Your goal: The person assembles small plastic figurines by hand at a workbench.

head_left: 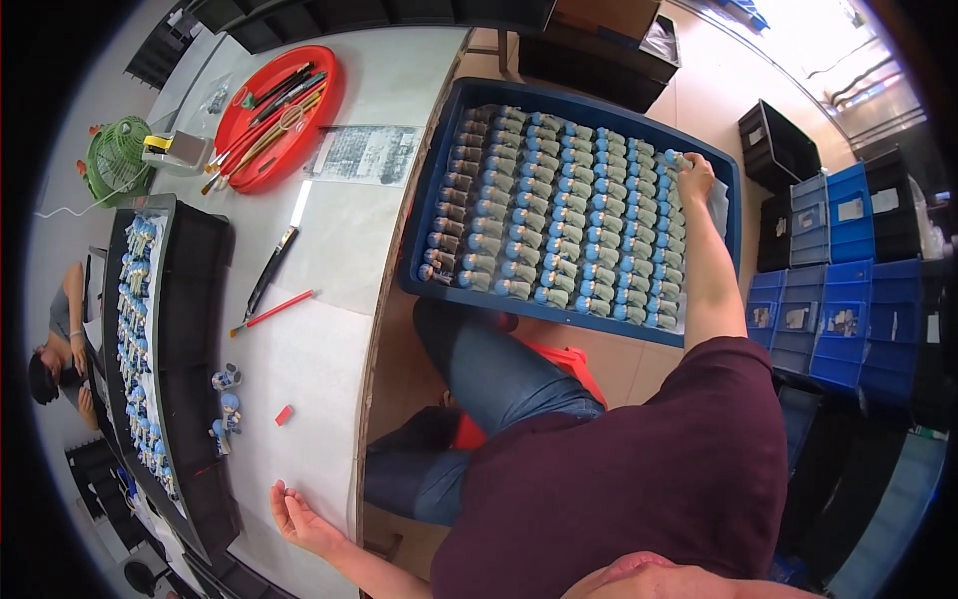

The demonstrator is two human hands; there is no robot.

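Note:
My right hand (pixel 698 183) reaches to the far right corner of a large blue tray (pixel 496 300). Its fingers are closed on a small blue-headed figurine (pixel 673 158) at the end of the last row. Rows of similar figurines (pixel 566 215) with blue heads and grey-green bodies lie side by side in the tray; the leftmost row looks darker. My left hand (pixel 302 521) rests palm up at the white table's edge, fingers loosely apart, with nothing visible in it. Nearest to it are a small red block (pixel 283 414) and a few loose blue-and-white figurines (pixel 231 409).
A red round tray (pixel 332 75) holds brushes and pens. A black pen-like tool (pixel 271 272) and a red-handled brush (pixel 272 312) lie on the table (pixel 329 235). A dark bin (pixel 190 290) of figurines stands left; blue crates (pixel 846 299) stack right. Another person (pixel 66 339) sits far left.

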